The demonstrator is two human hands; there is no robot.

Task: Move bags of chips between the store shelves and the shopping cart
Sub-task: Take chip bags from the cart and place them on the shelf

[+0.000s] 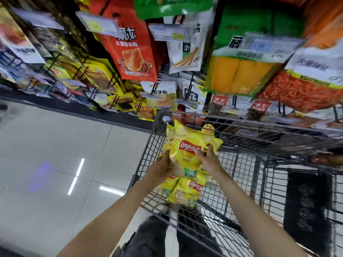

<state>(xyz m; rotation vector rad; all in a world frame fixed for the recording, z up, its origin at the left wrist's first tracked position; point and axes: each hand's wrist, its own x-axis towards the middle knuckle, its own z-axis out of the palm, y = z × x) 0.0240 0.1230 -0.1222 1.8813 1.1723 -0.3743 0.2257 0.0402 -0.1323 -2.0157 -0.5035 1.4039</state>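
Snack-hung shelves (130, 52) are looming ahead; left hand (165, 162) and right hand (207, 158) are gripping a yellow chip bag (187, 145) over the cart (259, 138), more bags (185, 191) lying beneath.

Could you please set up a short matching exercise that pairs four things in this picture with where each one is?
Things
1. top yellow chip bag
2. second yellow chip bag
3. red snack bag
4. shopping cart

Places
A. hanging on the shelf display, upper middle
B. held between the left hand and the right hand
C. standing on the floor in front of the person, against the shelves
D. lying in the cart, under the held bag

Pairs: 1-B, 2-D, 3-A, 4-C
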